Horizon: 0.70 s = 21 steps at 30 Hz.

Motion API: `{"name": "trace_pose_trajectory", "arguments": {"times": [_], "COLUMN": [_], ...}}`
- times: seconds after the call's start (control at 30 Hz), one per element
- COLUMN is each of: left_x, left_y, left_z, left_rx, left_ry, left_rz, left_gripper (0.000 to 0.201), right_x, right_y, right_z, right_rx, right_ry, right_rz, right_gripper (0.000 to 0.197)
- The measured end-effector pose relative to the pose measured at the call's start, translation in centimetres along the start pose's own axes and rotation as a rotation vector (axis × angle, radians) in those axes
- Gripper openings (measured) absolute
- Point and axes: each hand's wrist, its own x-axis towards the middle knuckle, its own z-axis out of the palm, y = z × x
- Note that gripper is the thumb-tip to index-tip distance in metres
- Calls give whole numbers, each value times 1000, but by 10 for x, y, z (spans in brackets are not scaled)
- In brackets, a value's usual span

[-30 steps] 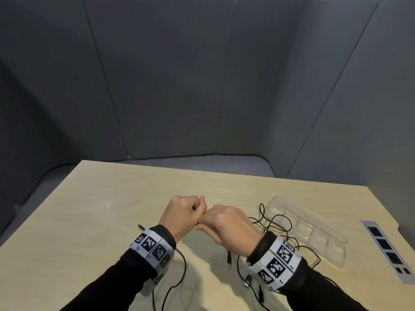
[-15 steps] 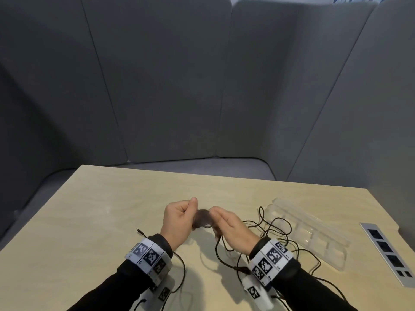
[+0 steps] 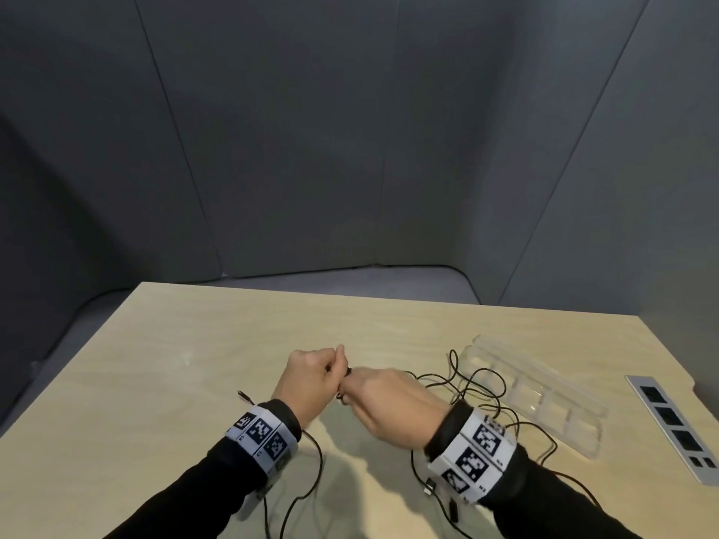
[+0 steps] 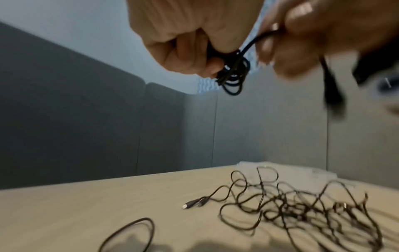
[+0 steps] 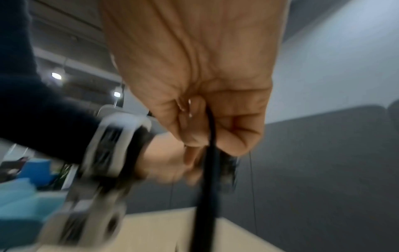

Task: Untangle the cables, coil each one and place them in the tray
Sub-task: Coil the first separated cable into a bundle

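Note:
Above the table's middle, my left hand (image 3: 311,377) grips a small coil of black cable (image 4: 234,75), its fingers curled round the loops. My right hand (image 3: 383,398) is pressed close beside it and pinches the same cable's free strand (image 5: 210,136), which hangs down from its fist. A tangle of black cables (image 3: 486,387) lies on the table to the right, partly against the clear plastic tray (image 3: 544,398). In the left wrist view the tangle (image 4: 302,208) spreads below the hands, with a plug end (image 4: 194,203) at its left.
A grey socket strip (image 3: 675,425) is set into the table at the far right edge. Loose cable runs under both wrists toward the near edge (image 3: 311,472), with plug ends (image 3: 439,496) near the right wrist. Grey partition walls enclose the table.
The hands parted slightly half a second ago, showing the coil between them, and have now closed together again with the right hand passing over the coil.

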Motion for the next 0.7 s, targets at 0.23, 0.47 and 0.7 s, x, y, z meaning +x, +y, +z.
{"name": "trace_pose_trajectory", "arguments": {"times": [0.23, 0.47, 0.7], "left_x": [-11, -5, 4], "left_y": [4, 27, 17], "left_z": [11, 7, 7], "left_rx": [-318, -566, -105], "left_ry": [-121, 2, 38], "left_rz": [-73, -338, -405], "left_gripper": [40, 57, 57], "right_x": [12, 4, -7], "right_y": [37, 49, 27], "right_z": [-17, 27, 63], "right_rx": [526, 686, 257], "right_ry": [314, 297, 12], "right_rz": [84, 251, 302], "right_gripper": [10, 27, 18]}}
